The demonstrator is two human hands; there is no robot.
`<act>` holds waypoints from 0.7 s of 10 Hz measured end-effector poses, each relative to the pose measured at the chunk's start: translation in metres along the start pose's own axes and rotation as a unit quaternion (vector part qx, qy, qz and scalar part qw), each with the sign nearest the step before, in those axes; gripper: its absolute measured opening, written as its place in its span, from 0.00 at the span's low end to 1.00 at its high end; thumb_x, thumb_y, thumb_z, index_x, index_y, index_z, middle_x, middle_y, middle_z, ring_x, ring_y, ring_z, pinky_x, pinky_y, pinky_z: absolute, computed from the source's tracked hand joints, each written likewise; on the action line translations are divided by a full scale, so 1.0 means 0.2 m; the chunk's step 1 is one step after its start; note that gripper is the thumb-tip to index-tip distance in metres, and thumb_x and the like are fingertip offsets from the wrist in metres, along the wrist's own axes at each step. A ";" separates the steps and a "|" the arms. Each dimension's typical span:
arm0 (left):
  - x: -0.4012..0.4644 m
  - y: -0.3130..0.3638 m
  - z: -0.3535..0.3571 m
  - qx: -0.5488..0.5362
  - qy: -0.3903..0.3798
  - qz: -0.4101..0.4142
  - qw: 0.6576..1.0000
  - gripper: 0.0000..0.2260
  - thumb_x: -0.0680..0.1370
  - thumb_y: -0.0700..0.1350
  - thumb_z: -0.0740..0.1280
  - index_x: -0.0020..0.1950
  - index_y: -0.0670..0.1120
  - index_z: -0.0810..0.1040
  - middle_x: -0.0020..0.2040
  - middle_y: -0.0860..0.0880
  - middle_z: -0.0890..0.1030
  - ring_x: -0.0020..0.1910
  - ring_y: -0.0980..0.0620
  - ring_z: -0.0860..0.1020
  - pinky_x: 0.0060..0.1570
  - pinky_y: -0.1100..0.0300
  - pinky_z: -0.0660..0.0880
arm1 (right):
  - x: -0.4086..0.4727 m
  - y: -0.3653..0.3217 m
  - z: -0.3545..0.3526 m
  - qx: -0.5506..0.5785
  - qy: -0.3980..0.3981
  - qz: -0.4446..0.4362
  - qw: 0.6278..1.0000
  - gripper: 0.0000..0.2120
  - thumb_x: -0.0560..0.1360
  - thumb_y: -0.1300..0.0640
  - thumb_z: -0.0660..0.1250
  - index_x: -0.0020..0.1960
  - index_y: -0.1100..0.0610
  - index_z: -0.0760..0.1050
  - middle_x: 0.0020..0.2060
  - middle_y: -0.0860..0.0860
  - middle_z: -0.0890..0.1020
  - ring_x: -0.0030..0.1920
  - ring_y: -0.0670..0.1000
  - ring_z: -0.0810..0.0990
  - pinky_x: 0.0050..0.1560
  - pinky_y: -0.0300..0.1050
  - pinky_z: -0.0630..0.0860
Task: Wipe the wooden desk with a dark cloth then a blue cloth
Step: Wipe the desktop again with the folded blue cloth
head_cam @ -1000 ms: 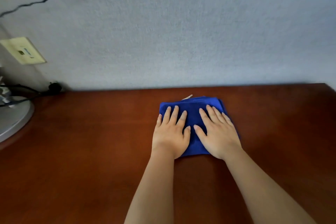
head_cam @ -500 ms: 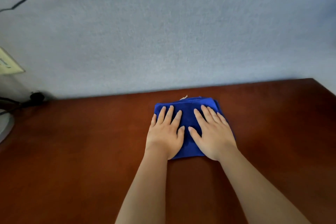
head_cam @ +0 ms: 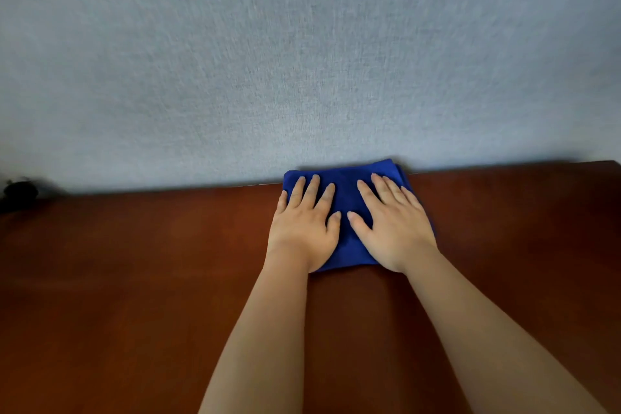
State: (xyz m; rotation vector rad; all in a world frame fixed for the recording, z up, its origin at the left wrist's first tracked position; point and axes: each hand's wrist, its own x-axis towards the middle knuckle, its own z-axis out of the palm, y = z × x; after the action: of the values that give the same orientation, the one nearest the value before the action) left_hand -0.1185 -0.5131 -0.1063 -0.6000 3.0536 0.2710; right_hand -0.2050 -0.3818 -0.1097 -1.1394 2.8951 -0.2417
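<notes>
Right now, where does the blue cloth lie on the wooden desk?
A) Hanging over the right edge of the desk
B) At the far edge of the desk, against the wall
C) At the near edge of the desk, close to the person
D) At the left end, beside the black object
B: the blue cloth lies flat under the left hand and right hand, its far edge at the line where the wooden desk meets the wall.

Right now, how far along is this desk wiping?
The dark cloth is out of sight, so that pass looks finished. In hand: the left hand and right hand press the blue cloth flat at the wooden desk back edge, against the wall. How much desk remains unwiped cannot be told.
</notes>
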 end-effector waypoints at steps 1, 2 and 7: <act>-0.04 0.00 0.00 0.001 -0.008 0.000 1.000 0.25 0.83 0.54 0.45 0.79 0.52 0.44 0.80 0.50 0.41 0.77 0.51 0.37 0.75 0.51 0.38 | -0.03 -0.01 -0.01 0.005 -0.010 -0.002 1.000 0.30 0.80 0.40 0.46 0.79 0.50 0.45 0.78 0.51 0.46 0.77 0.48 0.43 0.76 0.46 0.41; -0.13 0.02 0.00 0.004 -0.008 0.003 1.000 0.25 0.84 0.54 0.45 0.79 0.52 0.43 0.80 0.49 0.41 0.77 0.50 0.37 0.75 0.51 0.38 | -0.12 -0.03 -0.02 0.004 -0.009 0.001 1.000 0.30 0.80 0.40 0.45 0.79 0.50 0.45 0.78 0.51 0.45 0.77 0.48 0.43 0.76 0.46 0.40; -0.82 0.11 0.05 0.004 -0.017 0.016 1.000 0.25 0.83 0.55 0.44 0.79 0.53 0.43 0.79 0.50 0.41 0.77 0.50 0.37 0.75 0.51 0.38 | -0.83 -0.20 -0.02 0.007 -0.008 0.018 1.000 0.30 0.81 0.39 0.45 0.79 0.50 0.44 0.78 0.50 0.45 0.77 0.48 0.42 0.75 0.46 0.40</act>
State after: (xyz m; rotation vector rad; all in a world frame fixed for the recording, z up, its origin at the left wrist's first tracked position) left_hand 0.0239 -0.4299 -0.1045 -0.5415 3.0318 0.2683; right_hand -0.0568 -0.2963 -0.1052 -1.0815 2.8919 -0.2513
